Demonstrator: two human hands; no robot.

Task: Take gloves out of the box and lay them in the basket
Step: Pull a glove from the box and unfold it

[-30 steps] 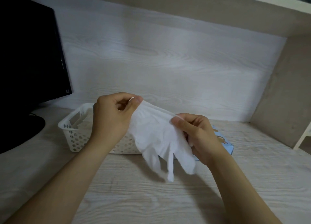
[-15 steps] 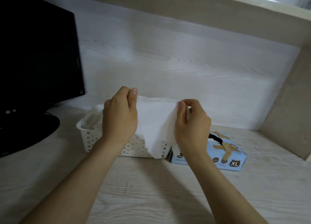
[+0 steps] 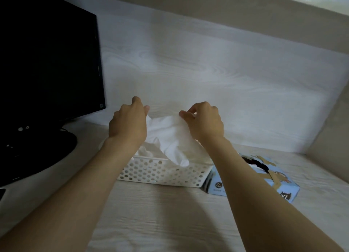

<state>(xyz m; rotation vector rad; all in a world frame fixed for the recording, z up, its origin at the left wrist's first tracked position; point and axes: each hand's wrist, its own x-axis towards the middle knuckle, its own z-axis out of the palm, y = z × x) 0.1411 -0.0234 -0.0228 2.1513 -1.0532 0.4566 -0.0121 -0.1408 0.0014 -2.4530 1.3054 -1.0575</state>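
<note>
The white glove [image 3: 170, 140] hangs between both hands at centre frame. The left hand [image 3: 128, 125] and right hand [image 3: 204, 123] each pinch its upper edge. Its long axis slants from upper left to lower right, and its fingers droop into the open top of the white perforated basket [image 3: 162, 173] directly below. Both hands are about equally near the basket, so lowering looks like all that remains. Half a second ago the glove hung before the basket's near wall. The blue glove box [image 3: 264, 178] lies touching or just beside the basket, at the right, on the bench [image 3: 170, 214].
</note>
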